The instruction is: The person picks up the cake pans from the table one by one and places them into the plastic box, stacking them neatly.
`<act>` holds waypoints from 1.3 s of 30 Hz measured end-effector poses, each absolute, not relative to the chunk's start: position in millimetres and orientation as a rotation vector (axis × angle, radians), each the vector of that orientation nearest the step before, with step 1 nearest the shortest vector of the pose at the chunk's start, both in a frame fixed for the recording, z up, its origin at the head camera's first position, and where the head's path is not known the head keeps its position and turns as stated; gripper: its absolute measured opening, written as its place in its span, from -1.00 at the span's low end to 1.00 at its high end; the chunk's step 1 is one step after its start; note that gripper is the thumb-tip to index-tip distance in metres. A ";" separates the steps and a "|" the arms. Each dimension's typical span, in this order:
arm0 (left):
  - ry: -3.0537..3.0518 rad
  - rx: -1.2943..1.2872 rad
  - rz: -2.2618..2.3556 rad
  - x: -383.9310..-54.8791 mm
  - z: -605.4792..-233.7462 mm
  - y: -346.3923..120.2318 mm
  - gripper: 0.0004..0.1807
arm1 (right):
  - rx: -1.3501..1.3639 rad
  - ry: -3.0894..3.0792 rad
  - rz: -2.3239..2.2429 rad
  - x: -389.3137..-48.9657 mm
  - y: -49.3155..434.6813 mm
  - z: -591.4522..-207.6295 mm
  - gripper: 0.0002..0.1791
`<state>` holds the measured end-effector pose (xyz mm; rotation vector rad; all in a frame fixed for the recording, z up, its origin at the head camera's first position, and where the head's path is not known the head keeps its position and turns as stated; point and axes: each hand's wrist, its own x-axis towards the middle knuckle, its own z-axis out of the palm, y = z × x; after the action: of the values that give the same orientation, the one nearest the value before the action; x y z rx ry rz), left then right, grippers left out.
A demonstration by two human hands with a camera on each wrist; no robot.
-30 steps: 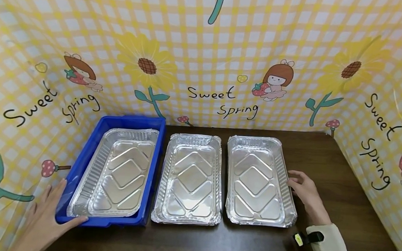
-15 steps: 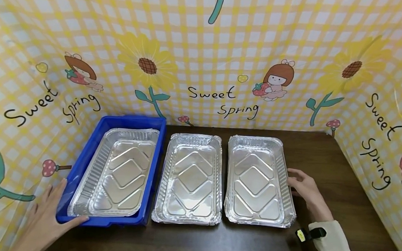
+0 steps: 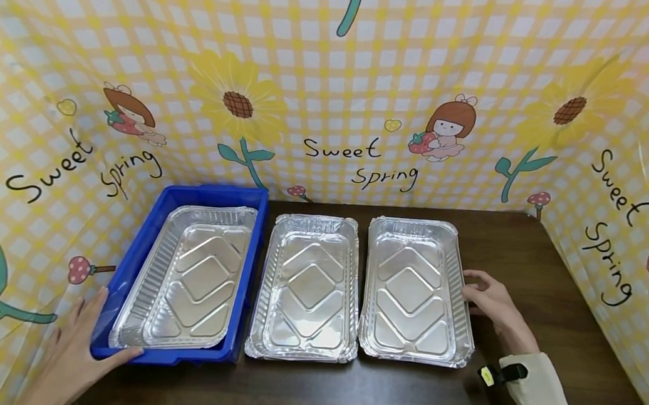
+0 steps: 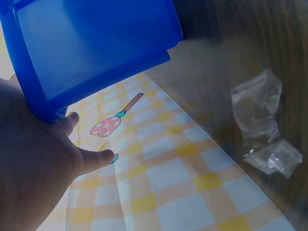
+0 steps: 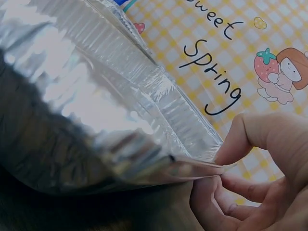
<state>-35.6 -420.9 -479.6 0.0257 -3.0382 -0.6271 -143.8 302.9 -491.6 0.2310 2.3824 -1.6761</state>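
Note:
Three silver foil trays stand in a row in the head view. The right tray [image 3: 416, 297] has its right rim pinched between the thumb and fingers of my right hand [image 3: 495, 305]; the right wrist view shows this hold on the foil edge [image 5: 192, 169] close up. Beside it is the middle tray [image 3: 312, 283], their front corners nearly meeting. Another tray [image 3: 203, 282] sits inside a blue plastic bin [image 3: 136, 258] on the left. My left hand [image 3: 71, 348] rests against the bin's near left corner, thumb along the front and fingers straight along the left side.
A dark wooden table [image 3: 311, 393] bears everything. Yellow checked cloth [image 3: 331, 102] rises behind and on both sides, close to the bin's left. A crumpled piece of clear plastic [image 4: 264, 125] lies on the table in the left wrist view.
The right foil tray has slid slightly left, its front end closing up to the middle tray. My right hand keeps hold of its rim. My left hand and the bin stay put.

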 end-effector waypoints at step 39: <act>-3.004 -0.017 -0.637 -33.0 -480.5 -422.1 0.39 | 0.243 2.448 -1.610 -140.4 314.5 -457.8 -0.27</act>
<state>-33.0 -422.1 -480.5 -0.0170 -3.0038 -0.6368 -140.4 314.5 -457.8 0.2435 2.4480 -1.6096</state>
